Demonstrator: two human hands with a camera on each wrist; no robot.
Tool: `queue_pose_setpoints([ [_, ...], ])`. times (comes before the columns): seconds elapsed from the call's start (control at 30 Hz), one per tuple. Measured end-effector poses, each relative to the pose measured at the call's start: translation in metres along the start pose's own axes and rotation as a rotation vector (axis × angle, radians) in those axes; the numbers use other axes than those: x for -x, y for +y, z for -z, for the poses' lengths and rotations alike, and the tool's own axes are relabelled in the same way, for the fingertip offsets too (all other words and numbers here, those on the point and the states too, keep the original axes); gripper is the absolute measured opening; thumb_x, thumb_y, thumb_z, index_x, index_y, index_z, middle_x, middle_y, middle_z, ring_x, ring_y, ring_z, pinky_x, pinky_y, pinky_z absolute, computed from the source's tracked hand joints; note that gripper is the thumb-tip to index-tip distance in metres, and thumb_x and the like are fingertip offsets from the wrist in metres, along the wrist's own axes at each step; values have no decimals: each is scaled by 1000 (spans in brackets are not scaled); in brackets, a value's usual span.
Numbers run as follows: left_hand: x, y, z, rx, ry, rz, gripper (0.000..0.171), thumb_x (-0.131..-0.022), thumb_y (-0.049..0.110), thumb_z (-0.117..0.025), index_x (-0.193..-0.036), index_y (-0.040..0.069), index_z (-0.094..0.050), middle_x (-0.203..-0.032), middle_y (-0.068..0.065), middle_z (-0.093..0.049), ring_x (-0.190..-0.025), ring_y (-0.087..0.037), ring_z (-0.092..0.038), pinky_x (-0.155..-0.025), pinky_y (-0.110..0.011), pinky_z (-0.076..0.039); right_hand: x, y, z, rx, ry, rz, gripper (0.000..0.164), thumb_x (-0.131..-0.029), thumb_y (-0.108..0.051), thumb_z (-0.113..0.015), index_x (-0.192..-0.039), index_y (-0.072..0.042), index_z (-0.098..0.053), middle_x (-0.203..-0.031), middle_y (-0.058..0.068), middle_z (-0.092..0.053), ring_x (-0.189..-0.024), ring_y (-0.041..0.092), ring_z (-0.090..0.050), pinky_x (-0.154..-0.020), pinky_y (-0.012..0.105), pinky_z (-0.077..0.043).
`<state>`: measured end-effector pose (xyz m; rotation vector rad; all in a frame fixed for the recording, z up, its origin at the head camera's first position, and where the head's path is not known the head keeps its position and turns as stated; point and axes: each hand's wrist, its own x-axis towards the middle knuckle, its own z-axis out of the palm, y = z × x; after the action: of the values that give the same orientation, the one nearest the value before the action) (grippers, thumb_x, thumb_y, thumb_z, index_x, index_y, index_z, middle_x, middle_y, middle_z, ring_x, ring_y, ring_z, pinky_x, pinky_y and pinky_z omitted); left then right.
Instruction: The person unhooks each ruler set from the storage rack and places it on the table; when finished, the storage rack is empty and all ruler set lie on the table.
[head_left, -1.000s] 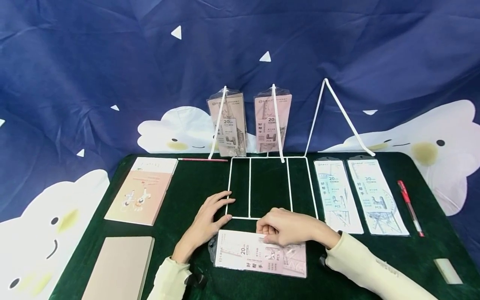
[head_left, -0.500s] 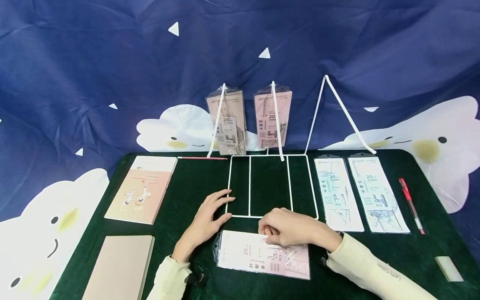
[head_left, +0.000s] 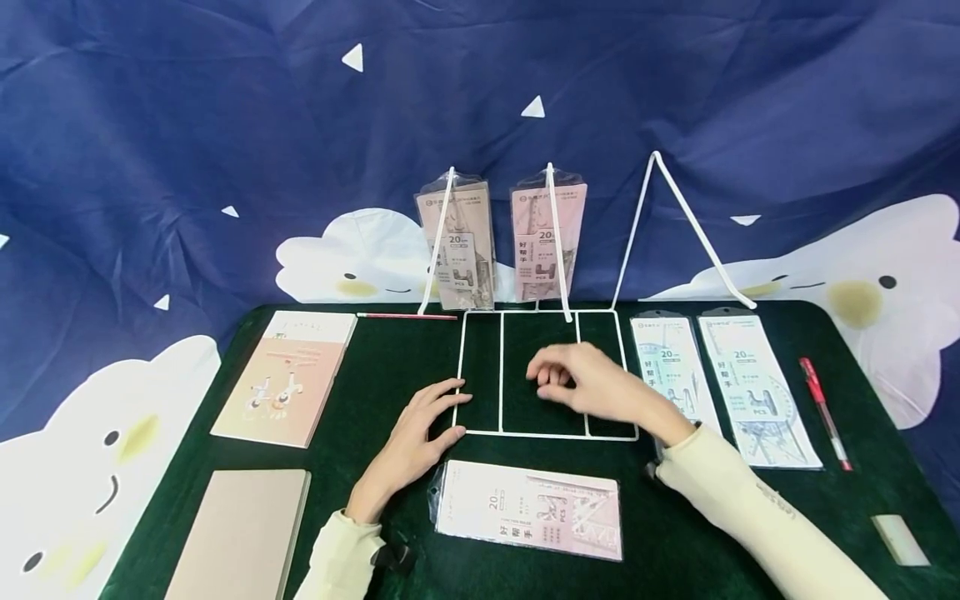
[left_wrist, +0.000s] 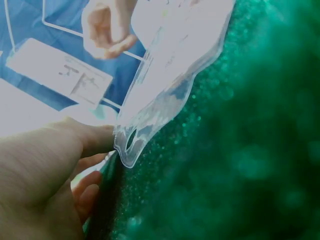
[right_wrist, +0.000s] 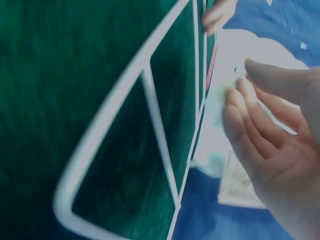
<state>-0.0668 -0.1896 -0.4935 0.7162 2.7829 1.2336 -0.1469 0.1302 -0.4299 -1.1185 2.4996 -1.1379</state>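
The relaxed left hand (head_left: 411, 435) needed to brace the white rack (head_left: 501, 375) beneath the loosely curled, empty right hand (head_left: 588, 382).

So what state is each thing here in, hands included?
White rack: right prong bare
Left hand: relaxed, at rack's edge
Right hand: loosely curled, holding nothing
Tan packet: hanging
Upper pink packet: hanging
Lower pink packet: flat
Left blue packet: flat
Right blue packet: flat
Peach book: closed
Beige book: closed
Red pen: apparently capped
Red stick: flat
Eraser: flat
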Motion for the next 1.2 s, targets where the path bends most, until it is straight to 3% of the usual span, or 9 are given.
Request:
queue_pose_setpoints([
  [0.3,0,1,0,8,-1,1,46,-100,18,-71,-144,14,-61,-162,-7,-44,-150,-27,-34,-116,-65,-28,-26,32,29,-40,416,-33,22,-89,-1,-81,-107,-2,-70,-95,10,-74,-81,19,-68,-74,37,-60],
  [0.63,0,-1,0,2,-14,23,45,-101,20,-69,-145,17,-61,-162,-3,-43,-151,-24,-33,-116,-63,-28,-49,37,56,-39,674,-70,38,-85,3,-82,-117,2,-60,-99,15,-69,-86,23,-67,-79,30,-58],
  [0.87,-1,-1,0,4,-20,28,46,-101,20,-69,-146,17,-61,-163,-3,-43,-151,-24,-33,-117,-63,-28,-55,40,60,-35,709,-124,50,-87,-3,-83,-127,1,-54,-109,16,-65,-94,27,-66,-83,26,-54],
  [1.03,0,-2,0,0,-18,22,46,-101,21,-69,-145,17,-61,-163,-3,-43,-151,-24,-33,-117,-63,-27,-58,41,60,-5,679,-116,40,-87,-8,-85,-117,0,-60,-104,15,-68,-96,25,-68,-86,31,-56],
  [1.2,0,-1,0,-2,-16,22,46,-101,21,-69,-145,16,-61,-162,-3,-43,-150,-24,-33,-117,-63,-27,-62,38,58,-60,648,-115,32,-90,-12,-83,-111,0,-62,-103,15,-73,-97,22,-70,-89,32,-58],
])
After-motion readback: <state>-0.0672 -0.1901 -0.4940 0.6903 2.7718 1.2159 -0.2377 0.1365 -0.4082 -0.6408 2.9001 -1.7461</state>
